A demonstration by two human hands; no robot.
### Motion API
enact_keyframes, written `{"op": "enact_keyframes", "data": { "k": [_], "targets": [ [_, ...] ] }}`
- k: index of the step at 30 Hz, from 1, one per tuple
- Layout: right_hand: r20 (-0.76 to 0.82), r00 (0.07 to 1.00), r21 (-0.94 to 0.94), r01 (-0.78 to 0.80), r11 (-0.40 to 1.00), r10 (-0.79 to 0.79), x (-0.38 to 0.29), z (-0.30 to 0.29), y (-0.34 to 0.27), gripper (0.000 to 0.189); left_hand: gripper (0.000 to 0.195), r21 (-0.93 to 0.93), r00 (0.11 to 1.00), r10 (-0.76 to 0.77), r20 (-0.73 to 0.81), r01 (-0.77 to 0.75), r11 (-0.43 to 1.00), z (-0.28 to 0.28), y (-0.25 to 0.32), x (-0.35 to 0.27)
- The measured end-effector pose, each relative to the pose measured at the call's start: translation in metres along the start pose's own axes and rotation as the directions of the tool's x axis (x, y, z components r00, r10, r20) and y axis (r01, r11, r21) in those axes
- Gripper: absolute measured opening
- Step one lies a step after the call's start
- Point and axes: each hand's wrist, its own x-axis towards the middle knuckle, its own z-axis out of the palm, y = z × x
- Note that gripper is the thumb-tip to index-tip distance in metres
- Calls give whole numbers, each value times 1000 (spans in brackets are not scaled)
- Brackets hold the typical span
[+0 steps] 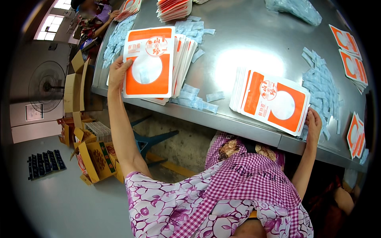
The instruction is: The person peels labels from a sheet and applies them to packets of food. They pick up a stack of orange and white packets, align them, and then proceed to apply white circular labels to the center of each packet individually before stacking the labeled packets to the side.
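My left hand [117, 73] grips the left edge of an orange-and-white flat packaging pouch [148, 86], thumb on its front. A small pale-blue sachet [144, 76] shows dimly through the pouch's round window. Behind it, a fanned stack of similar pouches [186, 56] rests on the metal table. At the right, my right hand [314, 123] is at the lower right edge of another pouch stack [275, 102]; its fingertips are partly hidden, so its grip is unclear. Beside that hand lies a heap of pale-blue sachets [320, 86].
The stainless steel table [238, 38] carries more sachets [190, 96], a plastic bag of sachets [294, 10] and further pouches [354, 68]. At upper left, another person's hand [113, 15] is by a pouch stack. Cardboard boxes [95, 160] and a blue stool [148, 139] stand below.
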Motion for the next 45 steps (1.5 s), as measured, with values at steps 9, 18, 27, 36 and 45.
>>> {"op": "enact_keyframes", "data": {
  "k": [9,18,27,36,45],
  "targets": [
    [-3,999,-80,35,996,-35,-5,13,-17,31,38,639,957,119,-266,83,765,-56,-116,43],
    [122,989,-116,94,989,-80,-14,12,-21,43,62,491,962,36,270,-170,855,258,-68,-64],
    [96,970,-436,243,867,-223,-10,30,-11,59,64,437,949,-172,265,41,899,333,-79,-79],
    [172,973,322,-205,924,156,-22,44,-33,27,40,208,897,-260,357,195,958,327,-67,-81],
    [292,943,597,-310,740,159,-41,40,-55,35,42,264,895,-228,384,131,956,329,-66,-81]
  ]
}}
